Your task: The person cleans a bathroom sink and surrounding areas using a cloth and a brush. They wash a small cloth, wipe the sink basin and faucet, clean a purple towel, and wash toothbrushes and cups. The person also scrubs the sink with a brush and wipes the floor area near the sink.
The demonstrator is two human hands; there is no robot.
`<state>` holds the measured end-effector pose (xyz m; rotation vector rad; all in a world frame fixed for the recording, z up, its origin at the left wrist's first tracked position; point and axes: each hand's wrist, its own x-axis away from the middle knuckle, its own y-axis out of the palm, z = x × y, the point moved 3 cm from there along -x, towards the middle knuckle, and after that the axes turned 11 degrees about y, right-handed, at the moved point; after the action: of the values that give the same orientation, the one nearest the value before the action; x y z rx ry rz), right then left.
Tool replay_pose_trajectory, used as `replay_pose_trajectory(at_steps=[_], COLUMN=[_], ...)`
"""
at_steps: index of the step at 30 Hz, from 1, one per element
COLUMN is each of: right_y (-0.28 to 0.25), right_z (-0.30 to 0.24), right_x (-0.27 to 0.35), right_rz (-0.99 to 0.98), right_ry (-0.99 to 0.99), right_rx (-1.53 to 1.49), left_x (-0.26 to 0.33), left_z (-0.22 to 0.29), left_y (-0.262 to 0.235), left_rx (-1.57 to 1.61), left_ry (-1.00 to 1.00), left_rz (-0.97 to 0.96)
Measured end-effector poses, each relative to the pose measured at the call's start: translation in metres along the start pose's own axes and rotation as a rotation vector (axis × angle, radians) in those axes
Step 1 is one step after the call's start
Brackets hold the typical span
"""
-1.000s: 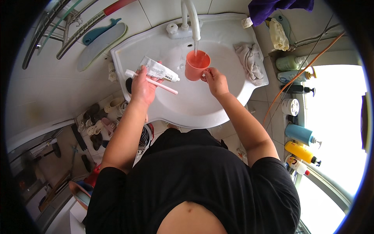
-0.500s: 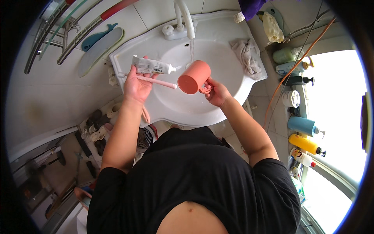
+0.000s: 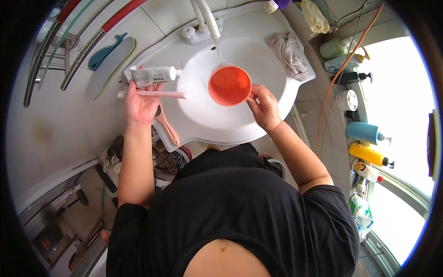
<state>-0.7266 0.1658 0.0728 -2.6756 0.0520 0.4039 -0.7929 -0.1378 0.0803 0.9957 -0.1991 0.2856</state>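
Note:
My left hand (image 3: 141, 107) is closed around a white toothpaste tube (image 3: 150, 76) and a pink toothbrush (image 3: 164, 94), both lying crosswise over the sink's left side. The tube's capped end points right. With my right hand (image 3: 266, 106) I grip an orange mug (image 3: 229, 86) by its handle. The mug is over the basin, its open mouth facing up so its inside shows. A thin stream of water (image 3: 218, 48) runs from the white faucet (image 3: 207, 21) just behind the mug. Whether water enters the mug is hard to tell.
The white sink (image 3: 230, 131) holds a crumpled grey cloth (image 3: 288, 54) at its right rear. A pink hairbrush (image 3: 167, 128) lies on its front left edge. Several bottles, including a blue one (image 3: 363, 132), line the window ledge. An orange cable (image 3: 332, 87) hangs at right.
My right hand has turned the mug from tilted, with its base showing, to mouth up. My left hand has moved left with the tube and toothbrush.

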Motion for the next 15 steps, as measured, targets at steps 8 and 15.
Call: replay_pose_trajectory(at_steps=[8, 15], right_y=[-0.006, -0.011], right_z=[-0.013, -0.029], right_x=[0.007, 0.0], right_rz=[0.121, 0.098], right_ry=[0.126, 0.029], right_rx=[-0.245, -0.247], left_x=[-0.007, -0.002], left_z=[-0.002, -0.003], left_y=[-0.017, -0.007], left_rx=[0.082, -0.102], left_ry=[-0.068, 0.039], left_rz=[-0.165, 0.078])
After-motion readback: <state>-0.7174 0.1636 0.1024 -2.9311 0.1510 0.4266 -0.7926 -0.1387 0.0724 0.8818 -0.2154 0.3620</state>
